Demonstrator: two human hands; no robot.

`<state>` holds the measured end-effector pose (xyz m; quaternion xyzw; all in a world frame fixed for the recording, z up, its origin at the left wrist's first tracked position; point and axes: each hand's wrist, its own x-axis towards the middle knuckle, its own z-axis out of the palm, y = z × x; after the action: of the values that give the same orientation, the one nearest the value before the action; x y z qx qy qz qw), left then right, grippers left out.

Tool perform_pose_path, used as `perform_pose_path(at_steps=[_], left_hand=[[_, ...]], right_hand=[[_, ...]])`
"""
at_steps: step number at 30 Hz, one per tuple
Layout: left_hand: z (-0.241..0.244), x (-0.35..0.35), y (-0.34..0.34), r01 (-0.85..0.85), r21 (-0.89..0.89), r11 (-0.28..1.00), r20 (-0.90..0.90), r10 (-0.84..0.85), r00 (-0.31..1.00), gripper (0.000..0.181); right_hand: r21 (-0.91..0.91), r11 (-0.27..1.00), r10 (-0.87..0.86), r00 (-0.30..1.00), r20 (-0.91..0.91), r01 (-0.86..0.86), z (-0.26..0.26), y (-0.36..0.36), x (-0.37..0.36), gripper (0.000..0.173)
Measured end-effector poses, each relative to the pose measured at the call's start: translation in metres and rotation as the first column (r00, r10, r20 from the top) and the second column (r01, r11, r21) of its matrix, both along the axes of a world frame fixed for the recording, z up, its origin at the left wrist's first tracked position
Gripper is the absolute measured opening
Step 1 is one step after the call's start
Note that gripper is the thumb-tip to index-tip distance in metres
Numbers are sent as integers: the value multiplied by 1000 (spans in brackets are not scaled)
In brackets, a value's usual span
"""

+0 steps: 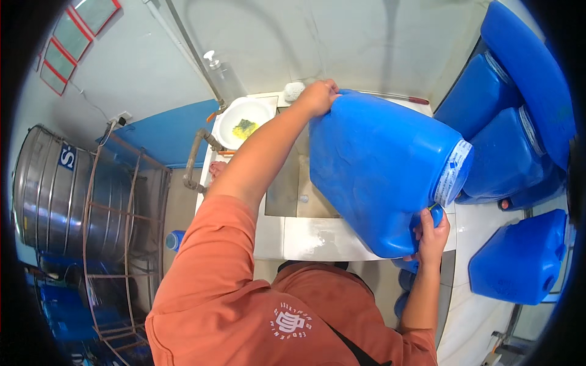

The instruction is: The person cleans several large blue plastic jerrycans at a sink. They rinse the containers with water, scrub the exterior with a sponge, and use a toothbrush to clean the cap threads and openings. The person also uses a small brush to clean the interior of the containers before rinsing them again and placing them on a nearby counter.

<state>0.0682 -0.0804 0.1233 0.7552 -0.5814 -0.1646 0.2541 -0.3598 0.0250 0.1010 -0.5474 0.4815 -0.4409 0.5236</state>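
A large blue plastic water container lies tilted over the sink basin, which is set in a white-tiled counter. Its wide neck, at the right, is closed by a blue cap with a printed white band around it. My left hand grips the far left corner of the container, its fingertips partly hidden. Beside the neck, my right hand holds a small blue projecting part at the container's near side. A bit of yellow-green shows by the right thumb.
Left of the basin, a white bowl holds a yellow-green sponge, near a pipe and a pump bottle. More blue containers crowd the right; another blue container stands nearer. A steel tank stands far left.
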Motion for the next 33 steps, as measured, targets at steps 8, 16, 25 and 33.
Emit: perform_pose_path(at_steps=[8, 16, 25, 33], left_hand=[[71, -8, 75, 293, -7, 956, 63, -292, 954, 52], [26, 62, 193, 46, 384, 922, 251, -152, 956, 49], [-97, 82, 351, -133, 557, 820, 522, -221, 823, 23], [-14, 50, 337, -91, 350, 932, 554, -128, 823, 14]], right_hand=[[76, 989, 118, 985, 130, -128, -55, -32, -86, 33], [34, 997, -67, 996, -52, 69, -118, -9, -227, 32], [-184, 982, -159, 669, -726, 33, -123, -20, -284, 42], [-231, 946, -133, 378, -916, -227, -77, 4, -257, 34]])
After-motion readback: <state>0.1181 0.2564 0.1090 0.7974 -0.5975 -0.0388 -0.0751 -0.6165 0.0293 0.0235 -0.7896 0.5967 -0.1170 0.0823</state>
